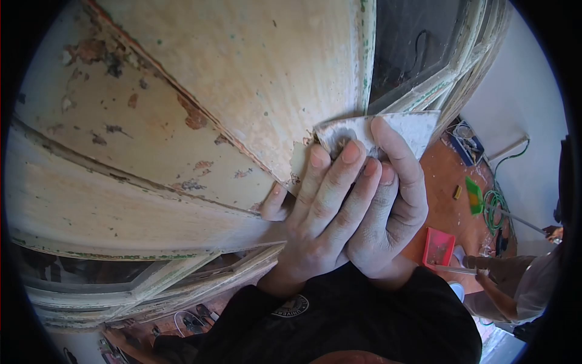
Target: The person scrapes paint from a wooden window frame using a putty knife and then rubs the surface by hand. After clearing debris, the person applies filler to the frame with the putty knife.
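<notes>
Both my hands are close together at a worn wooden panel [273, 67] with peeling pale paint. My left hand [321, 212] has its fingers bent over a flat, pale scraper-like piece [415, 130], its thumb near the panel's grooved edge. Beside it, my right hand [391, 212] is wrapped round the same piece, with one finger laid along its face. The piece's wide end sticks out to the upper right, and its left end meets the panel. Dust coats my fingers.
A glass pane [415, 48] in a worn frame lies beyond the panel. On the right, a person [521, 279] holds a long handle near a red dustpan [439, 247]. A green hose [497, 209] and a blue tray [465, 144] lie on the floor. Another person's arm [130, 346] shows lower left.
</notes>
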Demonstrator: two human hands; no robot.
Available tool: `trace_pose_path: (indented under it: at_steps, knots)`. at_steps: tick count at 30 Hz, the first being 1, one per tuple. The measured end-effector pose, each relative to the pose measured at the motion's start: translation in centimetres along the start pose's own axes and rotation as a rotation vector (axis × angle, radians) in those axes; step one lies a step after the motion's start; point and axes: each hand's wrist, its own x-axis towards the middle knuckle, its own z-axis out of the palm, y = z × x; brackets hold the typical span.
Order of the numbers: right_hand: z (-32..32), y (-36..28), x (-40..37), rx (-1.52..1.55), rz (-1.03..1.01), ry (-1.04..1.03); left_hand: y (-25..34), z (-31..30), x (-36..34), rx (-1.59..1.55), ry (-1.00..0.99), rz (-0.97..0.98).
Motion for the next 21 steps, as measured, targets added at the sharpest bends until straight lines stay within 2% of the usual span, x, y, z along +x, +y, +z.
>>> trace_pose_path:
  at_steps: [3, 4, 7, 9, 12, 16, 19, 21]
  knots:
    - [-0.3, -1.2, -0.2, 0.054, 0.103, -0.027, 0.2, 0.1, 0.2, -0.157, 0.066, -0.034]
    - [-0.2, -0.2, -0.4, 0.016, 0.022, -0.004, 0.4, -0.8, 0.1, -0.079, -0.049, -0.032]
    - [-0.6, -0.8, 0.1, 0.099, 0.097, -0.107, 0.2, 0.5, -0.8, -0.008, 0.041, -0.043]
    - [-0.4, -0.8, 0.0, 0.047, 0.033, -0.095, 0.2, 0.2, -0.4, -0.039, 0.065, -0.054]
    - [-0.5, -0.6, -0.6, 0.038, 0.11, -0.044, 0.3, 0.0, -0.3, -0.047, 0.025, -0.017]
    - [-0.4, -0.5, 0.4, -0.016, 0.043, -0.086, 0.7, -0.4, -0.6, 0.042, -0.035, -0.061]
    - [-0.4, 0.2, -0.8, -0.031, 0.035, -0.025, 0.7, -1.1, -0.2, -0.045, -0.141, -0.069]
    - [-0.1, 0.3, -0.7, -0.037, 0.042, -0.02, 0.4, -0.6, -0.3, -0.004, -0.124, -0.057]
